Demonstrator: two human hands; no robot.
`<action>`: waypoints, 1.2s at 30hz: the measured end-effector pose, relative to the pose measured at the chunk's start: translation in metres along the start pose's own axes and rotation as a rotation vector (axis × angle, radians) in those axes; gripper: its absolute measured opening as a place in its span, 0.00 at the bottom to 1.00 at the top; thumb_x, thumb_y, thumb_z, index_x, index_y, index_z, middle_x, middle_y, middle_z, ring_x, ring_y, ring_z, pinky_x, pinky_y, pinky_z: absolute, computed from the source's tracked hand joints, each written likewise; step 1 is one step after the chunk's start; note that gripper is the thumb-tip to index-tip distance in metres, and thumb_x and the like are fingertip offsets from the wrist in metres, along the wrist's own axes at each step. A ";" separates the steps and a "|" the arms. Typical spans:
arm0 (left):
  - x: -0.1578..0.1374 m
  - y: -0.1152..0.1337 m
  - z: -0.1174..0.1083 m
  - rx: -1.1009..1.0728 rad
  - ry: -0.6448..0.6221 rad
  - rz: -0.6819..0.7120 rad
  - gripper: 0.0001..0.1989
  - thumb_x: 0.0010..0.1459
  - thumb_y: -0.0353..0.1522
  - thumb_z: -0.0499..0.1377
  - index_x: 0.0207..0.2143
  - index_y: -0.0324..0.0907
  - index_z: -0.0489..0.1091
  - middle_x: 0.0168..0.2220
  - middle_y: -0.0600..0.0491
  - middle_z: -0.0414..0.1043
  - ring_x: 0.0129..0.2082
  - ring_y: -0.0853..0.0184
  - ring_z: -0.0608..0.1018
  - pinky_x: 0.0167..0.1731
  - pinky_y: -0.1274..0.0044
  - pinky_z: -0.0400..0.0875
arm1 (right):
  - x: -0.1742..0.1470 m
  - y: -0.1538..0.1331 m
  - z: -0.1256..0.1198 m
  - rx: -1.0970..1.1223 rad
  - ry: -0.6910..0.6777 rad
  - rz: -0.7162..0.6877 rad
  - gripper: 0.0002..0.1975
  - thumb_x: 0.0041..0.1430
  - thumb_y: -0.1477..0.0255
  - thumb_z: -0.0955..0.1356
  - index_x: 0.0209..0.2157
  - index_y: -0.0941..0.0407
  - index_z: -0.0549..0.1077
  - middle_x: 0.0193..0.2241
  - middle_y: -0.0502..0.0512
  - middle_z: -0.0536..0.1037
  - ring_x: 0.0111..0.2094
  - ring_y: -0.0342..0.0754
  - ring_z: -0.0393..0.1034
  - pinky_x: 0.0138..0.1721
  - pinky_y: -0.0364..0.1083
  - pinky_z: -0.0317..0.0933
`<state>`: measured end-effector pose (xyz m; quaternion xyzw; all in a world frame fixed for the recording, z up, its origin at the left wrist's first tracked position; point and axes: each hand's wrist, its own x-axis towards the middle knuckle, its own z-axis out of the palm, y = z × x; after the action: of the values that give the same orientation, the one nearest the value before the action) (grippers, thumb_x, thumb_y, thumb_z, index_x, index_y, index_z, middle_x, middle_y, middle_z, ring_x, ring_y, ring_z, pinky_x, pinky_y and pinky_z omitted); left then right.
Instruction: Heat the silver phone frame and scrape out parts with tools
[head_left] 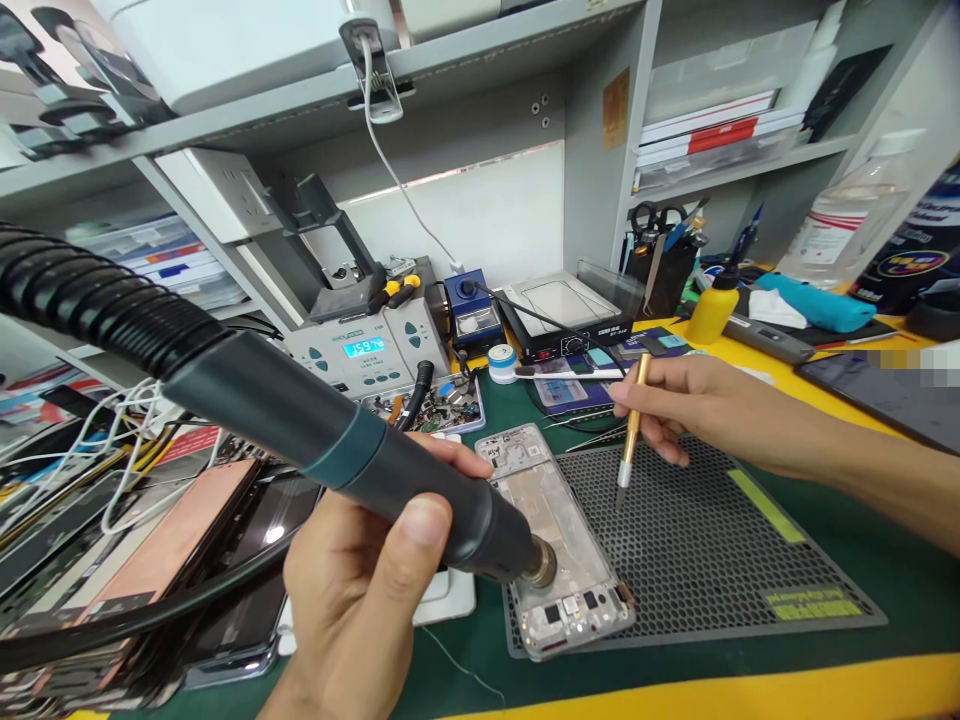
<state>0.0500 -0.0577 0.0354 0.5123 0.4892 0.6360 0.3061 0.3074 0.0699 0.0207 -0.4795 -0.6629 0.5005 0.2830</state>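
Note:
My left hand [356, 590] is wrapped around the dark grey barrel of a hot air gun [367, 455], whose ribbed black hose runs off to the upper left. Its metal nozzle [540, 562] points down at a bare phone frame [559, 505], right over the lower part of it; whether they touch I cannot tell. The frame lies on the left side of a grey perforated mat [697, 540]. Between the fingertips of my right hand [679, 400] is a gold-handled craft knife [634, 425], blade downward above the mat, to the right of the frame and apart from it.
Behind stands a hot air station [360, 350] with a lit display, beside a tray of small parts [442, 400]. A black heating plate [570, 310] and yellow bottle [712, 305] are farther right. Phone panels [172, 530] are stacked left; a dark phone [892, 395] lies right.

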 end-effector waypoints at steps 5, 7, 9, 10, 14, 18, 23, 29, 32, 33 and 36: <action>0.001 -0.001 -0.001 0.004 -0.005 0.012 0.13 0.65 0.47 0.64 0.40 0.49 0.79 0.39 0.53 0.80 0.39 0.64 0.80 0.35 0.80 0.77 | -0.001 0.000 0.000 0.003 -0.004 -0.002 0.25 0.60 0.47 0.74 0.30 0.55 0.74 0.15 0.47 0.74 0.16 0.43 0.66 0.22 0.44 0.60; 0.001 -0.001 -0.001 -0.002 -0.010 -0.002 0.12 0.65 0.47 0.65 0.40 0.49 0.79 0.39 0.54 0.80 0.39 0.64 0.79 0.36 0.80 0.77 | -0.001 0.000 -0.001 0.005 -0.004 -0.003 0.24 0.61 0.47 0.74 0.30 0.55 0.75 0.15 0.47 0.74 0.16 0.43 0.66 0.22 0.44 0.60; 0.001 -0.001 -0.001 -0.002 -0.010 -0.009 0.12 0.64 0.47 0.65 0.40 0.49 0.79 0.39 0.54 0.80 0.39 0.65 0.79 0.36 0.80 0.77 | -0.002 0.000 -0.001 0.006 -0.005 -0.004 0.24 0.61 0.47 0.74 0.30 0.55 0.75 0.15 0.48 0.74 0.17 0.44 0.66 0.22 0.44 0.61; 0.001 0.000 -0.001 0.000 -0.009 -0.009 0.12 0.64 0.47 0.65 0.40 0.49 0.79 0.39 0.54 0.80 0.39 0.65 0.79 0.36 0.81 0.77 | -0.001 0.000 0.000 0.007 -0.005 -0.004 0.24 0.61 0.47 0.74 0.30 0.55 0.75 0.15 0.48 0.74 0.17 0.44 0.67 0.22 0.44 0.61; 0.000 0.001 0.000 -0.003 -0.007 -0.003 0.13 0.65 0.47 0.65 0.40 0.49 0.79 0.40 0.54 0.80 0.38 0.65 0.79 0.35 0.80 0.77 | 0.001 0.001 0.001 0.013 -0.006 -0.007 0.24 0.60 0.47 0.74 0.30 0.54 0.75 0.15 0.48 0.74 0.16 0.44 0.66 0.21 0.44 0.61; 0.001 -0.002 -0.003 -0.002 0.001 -0.015 0.14 0.64 0.48 0.65 0.41 0.49 0.79 0.39 0.54 0.80 0.40 0.65 0.80 0.36 0.80 0.77 | 0.000 0.002 0.000 0.015 -0.004 -0.009 0.24 0.60 0.47 0.75 0.30 0.55 0.75 0.15 0.47 0.74 0.16 0.43 0.66 0.21 0.43 0.61; 0.004 -0.006 -0.010 0.005 -0.043 -0.038 0.16 0.63 0.50 0.66 0.41 0.49 0.80 0.41 0.53 0.81 0.41 0.62 0.80 0.38 0.75 0.78 | 0.000 0.001 -0.001 0.014 -0.007 -0.012 0.24 0.61 0.48 0.75 0.30 0.55 0.75 0.15 0.48 0.74 0.16 0.43 0.66 0.20 0.43 0.61; 0.004 -0.006 -0.012 0.016 -0.048 -0.026 0.15 0.63 0.50 0.66 0.41 0.51 0.80 0.41 0.53 0.81 0.42 0.61 0.80 0.39 0.74 0.78 | 0.001 0.002 0.001 0.019 -0.007 -0.017 0.24 0.60 0.47 0.75 0.30 0.55 0.75 0.15 0.47 0.74 0.16 0.43 0.66 0.20 0.43 0.61; 0.003 -0.005 -0.009 -0.005 -0.036 -0.025 0.14 0.64 0.49 0.66 0.41 0.51 0.80 0.41 0.53 0.81 0.42 0.62 0.80 0.37 0.76 0.79 | 0.001 0.002 0.001 0.021 -0.006 -0.014 0.24 0.60 0.47 0.75 0.30 0.55 0.75 0.14 0.47 0.74 0.16 0.43 0.66 0.20 0.43 0.61; 0.003 -0.005 -0.008 -0.010 -0.033 -0.026 0.14 0.64 0.49 0.66 0.41 0.50 0.80 0.41 0.54 0.81 0.42 0.62 0.80 0.36 0.77 0.79 | 0.000 0.002 0.001 0.021 -0.006 -0.014 0.24 0.60 0.47 0.75 0.30 0.55 0.75 0.15 0.47 0.74 0.16 0.43 0.66 0.20 0.43 0.61; 0.003 -0.005 -0.007 -0.013 -0.035 -0.026 0.15 0.63 0.49 0.66 0.41 0.49 0.79 0.41 0.54 0.81 0.40 0.63 0.81 0.37 0.77 0.78 | -0.001 0.001 0.000 0.020 -0.005 -0.015 0.24 0.60 0.47 0.75 0.30 0.55 0.75 0.15 0.47 0.73 0.16 0.44 0.66 0.20 0.43 0.62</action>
<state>0.0422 -0.0555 0.0321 0.5147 0.4862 0.6263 0.3263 0.3076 0.0692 0.0194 -0.4703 -0.6623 0.5062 0.2899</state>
